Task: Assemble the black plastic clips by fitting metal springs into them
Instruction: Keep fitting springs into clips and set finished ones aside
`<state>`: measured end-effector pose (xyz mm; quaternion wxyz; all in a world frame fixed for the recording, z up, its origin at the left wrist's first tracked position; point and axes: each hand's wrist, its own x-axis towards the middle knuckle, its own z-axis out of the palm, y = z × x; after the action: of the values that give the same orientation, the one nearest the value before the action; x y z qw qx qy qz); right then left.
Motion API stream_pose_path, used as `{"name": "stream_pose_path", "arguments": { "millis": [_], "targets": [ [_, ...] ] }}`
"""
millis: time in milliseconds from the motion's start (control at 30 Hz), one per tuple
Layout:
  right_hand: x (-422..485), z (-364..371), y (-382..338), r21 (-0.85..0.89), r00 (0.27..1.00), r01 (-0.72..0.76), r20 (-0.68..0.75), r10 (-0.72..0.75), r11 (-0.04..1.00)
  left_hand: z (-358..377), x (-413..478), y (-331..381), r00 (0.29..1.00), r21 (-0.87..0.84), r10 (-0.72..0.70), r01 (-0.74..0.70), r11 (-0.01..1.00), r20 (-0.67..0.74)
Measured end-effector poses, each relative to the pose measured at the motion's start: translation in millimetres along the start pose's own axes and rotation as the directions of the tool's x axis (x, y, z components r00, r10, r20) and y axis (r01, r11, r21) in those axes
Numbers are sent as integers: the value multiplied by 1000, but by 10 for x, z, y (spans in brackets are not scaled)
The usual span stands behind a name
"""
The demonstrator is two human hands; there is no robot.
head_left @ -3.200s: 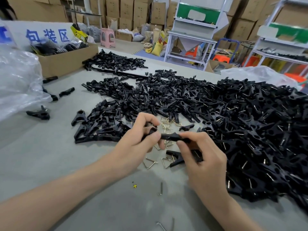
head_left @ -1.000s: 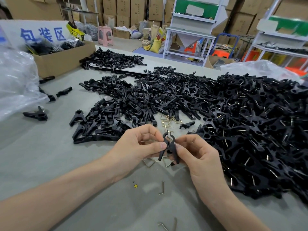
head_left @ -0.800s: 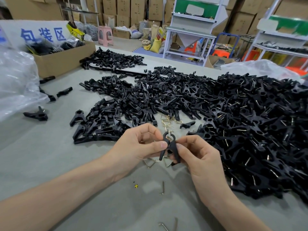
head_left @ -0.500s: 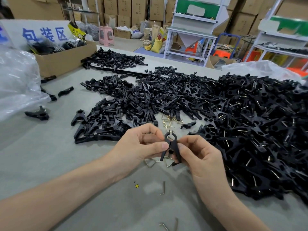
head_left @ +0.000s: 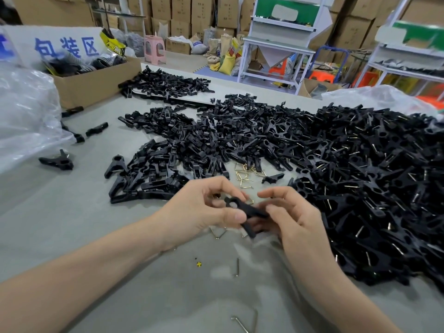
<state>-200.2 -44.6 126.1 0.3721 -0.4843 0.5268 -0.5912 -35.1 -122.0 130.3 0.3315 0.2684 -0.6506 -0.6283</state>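
Scanning from the left, I count one plastic bag (head_left: 24, 111) and one cardboard box (head_left: 96, 80), parked at the far edge of the surface (head_left: 72, 224), clear of the work. Bare clip halves (head_left: 180, 152) lie heaped within reach, too many to count, with brass springs (head_left: 247, 174) just beside them. The left hand (head_left: 204, 207) pinches the ring end of one clip (head_left: 245, 210), held above the surface; the right hand (head_left: 293, 217) grips its tail, likely to steady it. Finished clips (head_left: 372, 188) pile up at the right, uncountable.

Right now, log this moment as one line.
left hand: grips black plastic clip; right hand: grips it; gold metal springs: on grey table
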Motion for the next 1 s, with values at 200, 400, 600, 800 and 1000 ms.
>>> {"name": "stream_pose_path", "arguments": {
  "millis": [200,400,600,800,1000],
  "targets": [
    [57,-71,98,-753,915,404,337,-224,519,-240,143,27,911,-235,38,-146,961,-410],
    [53,-66,115,-771,911,400,396,-120,496,-330,181,13,871,-272,37,-193,943,-490],
    [61,-65,101,-771,919,367,387,-76,521,-272,167,-16,892,-231,31,-151,961,-451],
    [33,-26,116,-803,877,480,441,-191,354,-229,134,-8,900,-158,54,-134,978,-432],
    [13,38,85,-702,867,491,332,-372,517,-178,101,-2,901,2,49,-53,999,-432]
  ]
}}
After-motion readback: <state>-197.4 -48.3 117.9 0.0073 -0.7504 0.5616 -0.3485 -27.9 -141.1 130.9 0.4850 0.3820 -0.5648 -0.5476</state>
